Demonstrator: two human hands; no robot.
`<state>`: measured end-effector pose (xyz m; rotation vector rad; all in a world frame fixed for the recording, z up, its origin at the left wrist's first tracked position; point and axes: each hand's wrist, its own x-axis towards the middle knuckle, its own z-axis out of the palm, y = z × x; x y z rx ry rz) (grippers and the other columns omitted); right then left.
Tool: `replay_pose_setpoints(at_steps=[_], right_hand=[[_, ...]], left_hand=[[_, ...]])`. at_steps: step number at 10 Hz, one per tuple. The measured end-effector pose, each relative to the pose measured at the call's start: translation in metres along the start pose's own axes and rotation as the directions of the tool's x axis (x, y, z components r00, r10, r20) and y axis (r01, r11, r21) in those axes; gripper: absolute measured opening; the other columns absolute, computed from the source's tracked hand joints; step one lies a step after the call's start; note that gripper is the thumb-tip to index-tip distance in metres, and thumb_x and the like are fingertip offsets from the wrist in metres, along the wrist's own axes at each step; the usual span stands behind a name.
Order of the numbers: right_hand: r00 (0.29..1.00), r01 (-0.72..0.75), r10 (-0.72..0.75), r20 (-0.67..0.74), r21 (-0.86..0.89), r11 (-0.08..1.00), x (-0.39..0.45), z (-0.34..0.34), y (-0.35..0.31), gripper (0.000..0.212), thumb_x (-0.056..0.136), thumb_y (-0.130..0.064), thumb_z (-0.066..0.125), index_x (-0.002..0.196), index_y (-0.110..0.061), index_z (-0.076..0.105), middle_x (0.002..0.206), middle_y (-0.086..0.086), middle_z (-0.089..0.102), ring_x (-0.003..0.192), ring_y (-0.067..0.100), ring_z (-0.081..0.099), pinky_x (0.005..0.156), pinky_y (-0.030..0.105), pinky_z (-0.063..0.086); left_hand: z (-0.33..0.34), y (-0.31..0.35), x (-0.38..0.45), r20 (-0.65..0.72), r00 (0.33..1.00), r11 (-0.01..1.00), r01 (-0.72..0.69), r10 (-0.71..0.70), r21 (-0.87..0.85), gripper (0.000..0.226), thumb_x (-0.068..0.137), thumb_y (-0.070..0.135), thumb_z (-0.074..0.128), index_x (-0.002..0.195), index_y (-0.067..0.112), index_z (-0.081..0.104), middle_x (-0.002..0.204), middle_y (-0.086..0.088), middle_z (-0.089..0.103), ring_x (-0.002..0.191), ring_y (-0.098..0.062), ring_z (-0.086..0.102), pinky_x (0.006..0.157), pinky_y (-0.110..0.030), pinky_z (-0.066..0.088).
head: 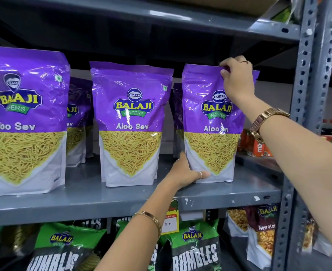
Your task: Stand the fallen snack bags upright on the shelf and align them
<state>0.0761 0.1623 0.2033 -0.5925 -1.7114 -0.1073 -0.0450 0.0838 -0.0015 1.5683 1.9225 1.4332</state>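
Glossy crinkled plastic snack bags (pixel 131 124) stand on a matt, chipped grey metal shelf (pixel 102 200).

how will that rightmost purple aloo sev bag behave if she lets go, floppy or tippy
Probably tippy: the rightmost Aloo Sev bag stands tall on a narrow base, steadied by the right hand at its top and the left hand at its bottom corner. Its glossy, crinkled film looks floppy and likely slippery. It seems light for its size.

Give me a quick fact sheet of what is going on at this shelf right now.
place: grey metal shelf
goods: purple Aloo Sev bags, three upright in front, more behind
bag being handled: rightmost bag, upright
right hand: fingers pinching the bag's top edge
left hand: steadying the bag's lower left corner
shelf below: green Rumbles bags
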Motion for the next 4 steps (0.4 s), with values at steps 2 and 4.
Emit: replay_pose_setpoints(at_steps=[2, 4], right_hand=[[0.999, 0.048, -0.047, -0.013, 0.055, 0.997, -0.015, 0.003, -0.014, 0.033, 0.091, -0.007, 0.042, 0.122, -0.010, 0.054, 0.133, 0.012, 0.047, 0.126, 0.029, 0.038, 0.089, 0.038, 0.042], [0.994, 0.108, -0.107, -0.017, 0.087, 0.990, -0.032, 0.010, -0.032, 0.036, 0.090, -0.001, 0.042, 0.123, -0.009, 0.053, 0.132, 0.011, 0.049, 0.122, 0.029, 0.041, 0.090, 0.044, 0.046]], left_hand=[[-0.001, 0.000, -0.002, 0.009, 0.999, 0.999, 0.032, -0.033, 0.037, 0.100, 0.061, 0.051, 0.077, 0.138, 0.015, 0.025, 0.143, -0.004, 0.040, 0.120, -0.019, 0.044, 0.087, -0.026, 0.038], [-0.012, 0.007, -0.017, -0.273, 0.944, 0.983, -0.179, 0.186, 0.051, 0.061, 0.080, 0.032, 0.066, 0.132, 0.012, 0.041, 0.135, -0.007, 0.052, 0.125, -0.023, 0.047, 0.102, -0.032, 0.038]])
